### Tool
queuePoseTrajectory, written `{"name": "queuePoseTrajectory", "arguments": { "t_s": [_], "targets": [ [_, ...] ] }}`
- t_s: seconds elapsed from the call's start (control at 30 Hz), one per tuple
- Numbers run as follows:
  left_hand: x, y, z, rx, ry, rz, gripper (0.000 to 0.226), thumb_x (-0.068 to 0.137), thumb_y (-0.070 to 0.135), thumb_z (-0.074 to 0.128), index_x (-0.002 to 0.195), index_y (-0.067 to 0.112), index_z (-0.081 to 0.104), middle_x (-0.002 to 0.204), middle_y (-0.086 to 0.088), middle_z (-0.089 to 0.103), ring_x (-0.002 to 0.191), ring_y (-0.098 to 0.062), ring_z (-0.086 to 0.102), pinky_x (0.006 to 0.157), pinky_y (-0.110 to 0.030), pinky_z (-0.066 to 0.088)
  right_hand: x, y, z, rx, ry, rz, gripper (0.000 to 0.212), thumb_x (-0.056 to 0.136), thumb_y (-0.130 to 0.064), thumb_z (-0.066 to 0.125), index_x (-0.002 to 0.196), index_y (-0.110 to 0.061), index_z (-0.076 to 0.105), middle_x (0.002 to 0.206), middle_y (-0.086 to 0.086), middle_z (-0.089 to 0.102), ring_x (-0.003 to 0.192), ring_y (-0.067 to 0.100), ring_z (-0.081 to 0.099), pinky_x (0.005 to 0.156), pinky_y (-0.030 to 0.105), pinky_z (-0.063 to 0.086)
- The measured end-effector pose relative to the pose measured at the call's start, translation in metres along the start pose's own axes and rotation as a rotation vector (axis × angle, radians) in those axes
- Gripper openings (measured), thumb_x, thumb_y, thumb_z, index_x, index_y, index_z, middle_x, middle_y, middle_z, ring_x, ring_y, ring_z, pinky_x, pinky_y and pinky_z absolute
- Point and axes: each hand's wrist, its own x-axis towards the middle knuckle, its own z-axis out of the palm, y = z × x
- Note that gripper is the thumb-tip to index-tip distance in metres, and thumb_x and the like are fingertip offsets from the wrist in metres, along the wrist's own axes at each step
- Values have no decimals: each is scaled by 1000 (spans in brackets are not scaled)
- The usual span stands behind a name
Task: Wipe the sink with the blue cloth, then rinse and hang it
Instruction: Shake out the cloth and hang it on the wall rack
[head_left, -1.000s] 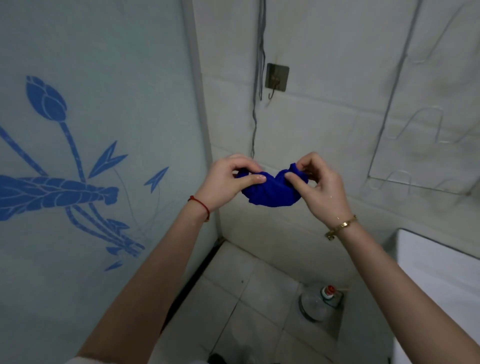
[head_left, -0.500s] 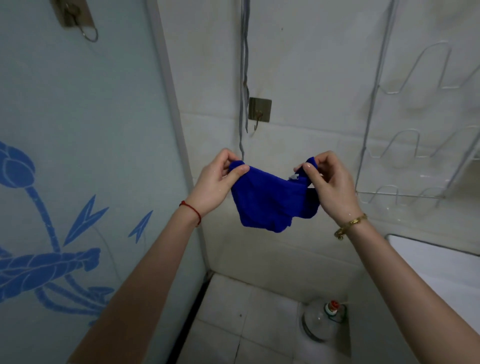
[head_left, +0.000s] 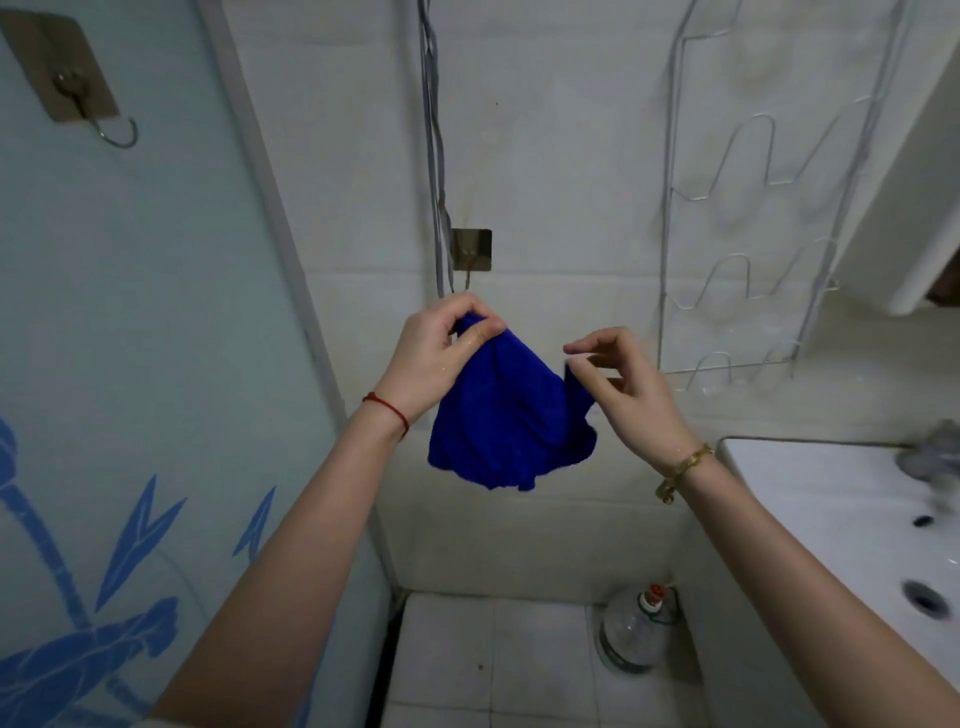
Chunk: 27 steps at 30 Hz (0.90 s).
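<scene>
The blue cloth (head_left: 498, 415) hangs in a loose bunch in front of the tiled wall. My left hand (head_left: 431, 358) pinches its top corner between thumb and fingers, right under a square metal wall hook (head_left: 470, 254). Beside the cloth's right edge is my right hand (head_left: 623, 395), its fingers loosely curled and its thumb and forefinger apart with nothing between them. A fold of the cloth lies behind its thumb. The white sink (head_left: 831, 493) stands at the right edge, with its drain (head_left: 922, 600) showing.
A wire rack (head_left: 753, 234) hangs on the wall to the right of the hook. Grey cables (head_left: 434, 156) run down beside the hook. Another hook (head_left: 72, 88) sits on the patterned glass door at left. A clear bottle (head_left: 631, 634) stands on the floor tiles below.
My right hand has let go of the cloth's corner, so the cloth now hangs from my left hand alone. My left hand has risen closer to the wall hook.
</scene>
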Motion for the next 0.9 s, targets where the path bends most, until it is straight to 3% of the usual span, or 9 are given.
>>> {"name": "queuePoseTrajectory", "arguments": {
  "t_s": [0.13, 0.27, 0.33, 0.47, 0.6, 0.77, 0.9],
  "targets": [
    [3, 6, 9, -41, 2, 83, 8, 96, 23, 60, 91, 20, 65, 88, 7, 64, 87, -9, 59, 77, -24, 48, -18, -3, 4, -23, -172, -37, 25, 87, -28, 68, 110, -20, 62, 107, -7, 66, 98, 11, 63, 85, 26, 53],
    [-4, 5, 16, -15, -56, 103, 7, 95, 17, 62, 90, 17, 68, 86, 5, 63, 84, -8, 57, 74, -18, 43, -17, 1, -2, -190, -116, -21, 10, 85, -25, 71, 91, -20, 66, 91, 3, 67, 87, 19, 62, 83, 40, 52],
    [-5, 5, 16, -15, -53, 83, 8, 94, 19, 63, 90, 16, 68, 86, 4, 64, 84, -11, 58, 73, -20, 46, -15, 2, -10, -218, -102, 14, 16, 83, -31, 72, 83, -16, 65, 83, 9, 65, 81, 22, 61, 79, 43, 51],
    [0, 9, 9, 41, -78, 66, 9, 93, 26, 64, 90, 19, 68, 85, 3, 65, 84, -11, 58, 76, -23, 47, -7, 1, -24, -372, -27, -84, 24, 84, -41, 67, 80, -17, 63, 82, 3, 59, 79, 18, 57, 74, 37, 51],
    [5, 16, 6, 55, -65, 59, 20, 92, 30, 65, 87, 11, 69, 82, 0, 65, 82, -11, 58, 75, -23, 48, 3, -3, -34, -488, 56, -207, 34, 85, -54, 54, 86, -24, 69, 81, -5, 64, 75, 12, 58, 69, 37, 50],
    [11, 26, 5, 83, -75, 62, 10, 92, 29, 64, 85, 22, 65, 79, 11, 61, 77, 2, 54, 69, -8, 43, 14, -12, -41, -475, 144, -296, 23, 88, -41, 62, 93, -24, 76, 81, -4, 65, 71, 12, 58, 67, 35, 49],
    [16, 29, 11, 59, -85, 58, 13, 89, 31, 69, 86, 18, 65, 84, 11, 61, 80, 5, 53, 70, -7, 40, 24, -20, -47, -461, 185, -342, 18, 89, -35, 64, 99, -26, 76, 80, -5, 62, 72, 9, 55, 68, 24, 45]
  ]
}}
